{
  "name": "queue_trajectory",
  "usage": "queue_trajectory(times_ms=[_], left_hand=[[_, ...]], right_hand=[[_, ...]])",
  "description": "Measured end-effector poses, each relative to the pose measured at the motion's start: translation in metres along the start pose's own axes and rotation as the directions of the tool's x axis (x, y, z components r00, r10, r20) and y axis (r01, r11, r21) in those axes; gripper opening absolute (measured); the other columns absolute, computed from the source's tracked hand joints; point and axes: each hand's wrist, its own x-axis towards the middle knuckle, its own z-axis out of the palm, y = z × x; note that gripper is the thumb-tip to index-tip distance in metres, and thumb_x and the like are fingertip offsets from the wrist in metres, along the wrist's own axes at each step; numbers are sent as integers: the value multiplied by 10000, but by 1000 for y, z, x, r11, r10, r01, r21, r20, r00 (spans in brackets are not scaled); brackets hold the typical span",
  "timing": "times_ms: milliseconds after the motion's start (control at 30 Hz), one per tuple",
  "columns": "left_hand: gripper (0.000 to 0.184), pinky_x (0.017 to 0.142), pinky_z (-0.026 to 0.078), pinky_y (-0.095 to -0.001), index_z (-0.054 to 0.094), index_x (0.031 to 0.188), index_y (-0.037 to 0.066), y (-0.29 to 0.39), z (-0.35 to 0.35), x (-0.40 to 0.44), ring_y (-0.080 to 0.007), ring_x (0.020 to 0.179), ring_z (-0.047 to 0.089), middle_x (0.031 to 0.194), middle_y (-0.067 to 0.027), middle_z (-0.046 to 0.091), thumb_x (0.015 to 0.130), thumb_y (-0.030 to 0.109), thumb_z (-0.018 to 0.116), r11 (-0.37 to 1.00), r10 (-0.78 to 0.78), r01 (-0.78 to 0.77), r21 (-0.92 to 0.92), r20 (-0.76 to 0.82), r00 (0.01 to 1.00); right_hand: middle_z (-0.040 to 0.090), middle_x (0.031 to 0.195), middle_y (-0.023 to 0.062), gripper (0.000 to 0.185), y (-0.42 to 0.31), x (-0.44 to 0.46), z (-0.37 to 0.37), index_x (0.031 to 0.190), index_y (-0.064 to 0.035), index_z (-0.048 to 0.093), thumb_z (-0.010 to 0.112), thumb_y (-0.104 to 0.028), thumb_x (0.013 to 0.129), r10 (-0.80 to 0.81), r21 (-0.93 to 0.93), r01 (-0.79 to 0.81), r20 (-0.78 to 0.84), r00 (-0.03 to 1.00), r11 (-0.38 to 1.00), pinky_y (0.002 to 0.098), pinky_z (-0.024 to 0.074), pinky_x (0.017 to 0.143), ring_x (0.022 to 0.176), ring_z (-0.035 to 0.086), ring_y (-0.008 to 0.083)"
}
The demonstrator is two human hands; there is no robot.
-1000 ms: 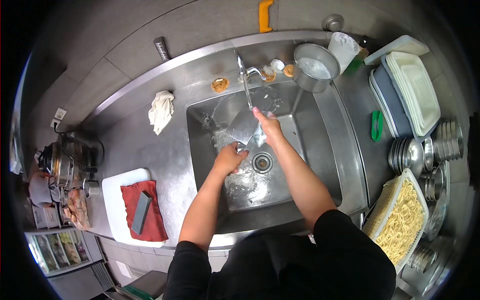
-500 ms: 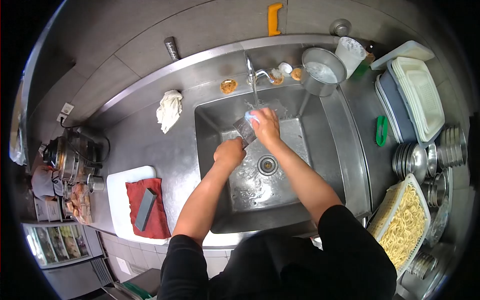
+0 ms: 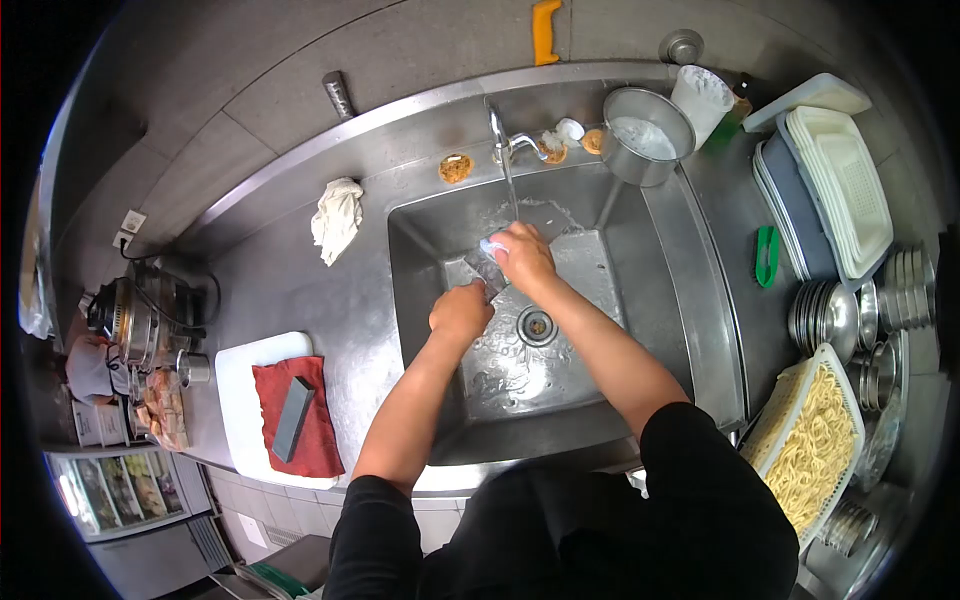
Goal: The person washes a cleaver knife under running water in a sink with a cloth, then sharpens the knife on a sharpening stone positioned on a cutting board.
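Two hands in view, and we count one left hand (image 3: 461, 310) and one right hand (image 3: 525, 258)! We have one flat metal piece (image 3: 484, 266), one pale blue pad (image 3: 491, 246), one sink (image 3: 652, 350), one faucet (image 3: 495, 130), one drain (image 3: 537, 326). Now we spot three orange-brown scrubbers (image 3: 456, 169), one metal pot (image 3: 640, 165), one white bucket (image 3: 707, 95). Cloths? We make it two: one white cloth (image 3: 337, 217), one red cloth (image 3: 320, 435)! One grey stone (image 3: 292, 420), one white board (image 3: 235, 400), one green clip (image 3: 767, 258), one noodle basket (image 3: 783, 410). The stacked steel bowls (image 3: 828, 318)? We cannot count those exactly.
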Motion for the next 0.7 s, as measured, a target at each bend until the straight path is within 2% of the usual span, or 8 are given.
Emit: queue_trajectory(times_ms=[133, 267, 367, 400, 433, 567, 633, 700], left_hand=[[334, 870, 554, -517, 641, 1122, 82, -4, 4, 0, -403, 983, 701, 1017, -198, 732, 858, 276, 706, 999, 24, -25, -26, -40, 999], [334, 862, 555, -521, 642, 1123, 85, -2, 5, -3, -401, 976, 703, 1017, -195, 734, 856, 274, 708, 1000, -8, 8, 19, -9, 1000], [338, 854, 555, -523, 643, 1123, 85, -5, 5, 1, -398, 970, 705, 1005, -192, 736, 856, 279, 711, 1000, -4, 5, 17, -66, 998], [345, 850, 556, -523, 641, 1126, 83, -6, 1, 0, -397, 966, 707, 1000, -193, 736, 856, 284, 715, 1000, -12, 12, 5, -63, 998], [352, 845, 556, -522, 639, 1129, 82, -8, -1, -3, -396, 961, 708, 995, -195, 736, 857, 289, 718, 1000, -23, 22, -4, -54, 998], [349, 835, 556, -524, 637, 1119, 79, -11, -6, -23, -401, 946, 710, 974, -203, 738, 853, 291, 719, 999, -48, 49, 11, -66, 997], [349, 835, 556, -524, 636, 1120, 80, -12, -5, -24, -402, 945, 709, 970, -202, 738, 854, 291, 719, 999, -48, 49, 9, -73, 996], [348, 834, 555, -524, 636, 1121, 81, -13, -5, -19, -404, 944, 709, 966, -201, 739, 855, 290, 719, 999, -44, 44, 3, -90, 995]], right_hand=[[621, 1008, 102, 201, -18, -22, 4, 973, -151, 729, 716, -85, 784, -180, 90, 173, 77, 981, 981, 462, 496, 868, 1010, 590, 331], [606, 986, 101, 195, 17, 7, 2, 960, -150, 719, 717, -76, 780, 61, -122, -65, -37, 997, 990, 468, 493, 854, 993, 586, 330], [605, 964, 111, 179, -16, -25, 11, 947, -130, 702, 709, -58, 784, -100, 5, 101, -24, 995, 995, 464, 492, 833, 969, 584, 334], [596, 930, 125, 165, -30, -32, 7, 925, -119, 681, 709, -55, 776, -127, 158, 135, -60, 990, 978, 464, 492, 806, 930, 585, 346], [596, 930, 125, 165, -19, -31, 10, 925, -119, 681, 709, -55, 776, -124, 160, 132, -61, 990, 978, 464, 492, 806, 930, 585, 346], [631, 979, 141, 199, 55, 13, -4, 1035, -109, 708, 695, -88, 837, 182, -47, -188, -120, 976, 981, 458, 501, 850, 966, 602, 376], [630, 972, 145, 196, 69, 17, 1, 1039, -111, 707, 702, -128, 844, 120, -123, -150, -222, 968, 981, 467, 499, 842, 959, 603, 380], [625, 961, 148, 161, 49, -5, 15, 978, -101, 698, 723, -120, 820, 104, -38, -107, -92, 990, 994, 474, 503, 822, 955, 605, 377]])
